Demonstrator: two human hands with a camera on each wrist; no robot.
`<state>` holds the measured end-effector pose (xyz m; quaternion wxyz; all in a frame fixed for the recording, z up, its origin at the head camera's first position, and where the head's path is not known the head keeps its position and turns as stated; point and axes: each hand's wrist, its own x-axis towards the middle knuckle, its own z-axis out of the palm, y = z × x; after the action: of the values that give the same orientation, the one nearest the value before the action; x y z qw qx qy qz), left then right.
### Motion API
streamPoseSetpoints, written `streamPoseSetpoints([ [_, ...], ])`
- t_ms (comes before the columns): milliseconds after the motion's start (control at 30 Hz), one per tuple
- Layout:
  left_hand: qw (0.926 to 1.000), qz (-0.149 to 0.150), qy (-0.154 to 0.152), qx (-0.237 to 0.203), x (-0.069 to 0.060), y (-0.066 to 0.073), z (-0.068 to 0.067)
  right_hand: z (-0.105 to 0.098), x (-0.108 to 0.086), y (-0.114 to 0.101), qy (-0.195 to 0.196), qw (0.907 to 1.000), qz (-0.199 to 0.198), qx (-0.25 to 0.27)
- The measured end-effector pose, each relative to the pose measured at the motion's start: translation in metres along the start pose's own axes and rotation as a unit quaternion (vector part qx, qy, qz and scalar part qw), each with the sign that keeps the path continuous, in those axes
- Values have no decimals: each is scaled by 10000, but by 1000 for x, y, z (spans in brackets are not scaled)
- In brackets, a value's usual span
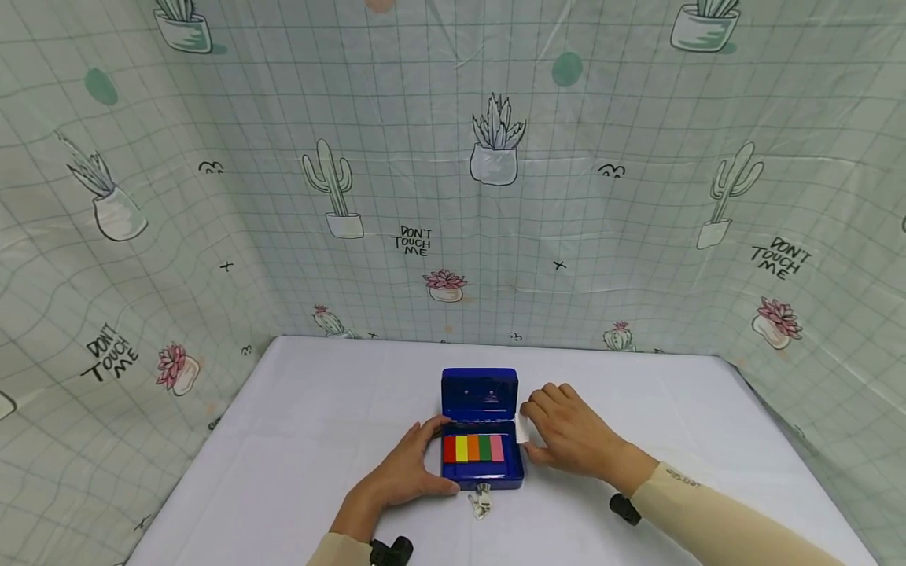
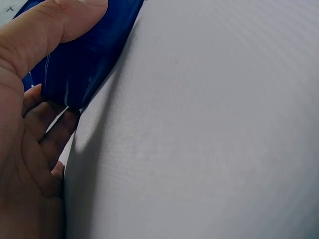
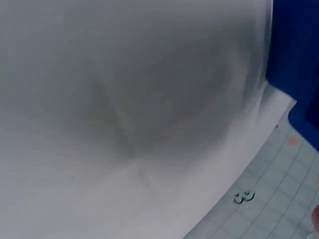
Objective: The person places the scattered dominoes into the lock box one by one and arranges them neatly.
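A blue metal cash box point(image 1: 481, 476) stands on the white table with its lid point(image 1: 480, 393) raised. Inside lies a row of coloured strips point(image 1: 473, 448): red, yellow, orange, green and pink. Keys point(image 1: 480, 503) hang from the lock at the front. My left hand point(image 1: 406, 469) holds the left side of the box, thumb at the front corner and fingers toward the back; the left wrist view shows this grip too. Beside the right side is my right hand point(image 1: 569, 432), thumb and fingers spread near the edge. Whether it touches the box is unclear; the right wrist view shows just a fingertip point(image 3: 316, 218).
White cloth covers the table point(image 1: 318, 440) around the box. Behind and at both sides hangs a grid-patterned curtain point(image 1: 396, 118) printed with potted plants. Each wrist wears a small black camera, such as the one point(image 1: 624, 509) on the right.
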<state>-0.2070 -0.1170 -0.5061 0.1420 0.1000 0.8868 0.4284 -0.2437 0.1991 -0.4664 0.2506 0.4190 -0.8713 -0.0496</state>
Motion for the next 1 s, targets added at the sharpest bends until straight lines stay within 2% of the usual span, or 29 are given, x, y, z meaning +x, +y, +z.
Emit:
streamPoseSetpoints([
  [300, 10000, -1, -33, -85, 0, -1, -1, 1, 20, -22, -464, 9987, -160, -119],
  [567, 9999, 62, -63, -93, -1, 0, -1, 1, 29, -34, -1069, 9936, 56, -371],
  [1000, 9999, 121, -43, -108, 0, -2, 0, -1, 33, -42, -1506, 9871, 428, -329],
])
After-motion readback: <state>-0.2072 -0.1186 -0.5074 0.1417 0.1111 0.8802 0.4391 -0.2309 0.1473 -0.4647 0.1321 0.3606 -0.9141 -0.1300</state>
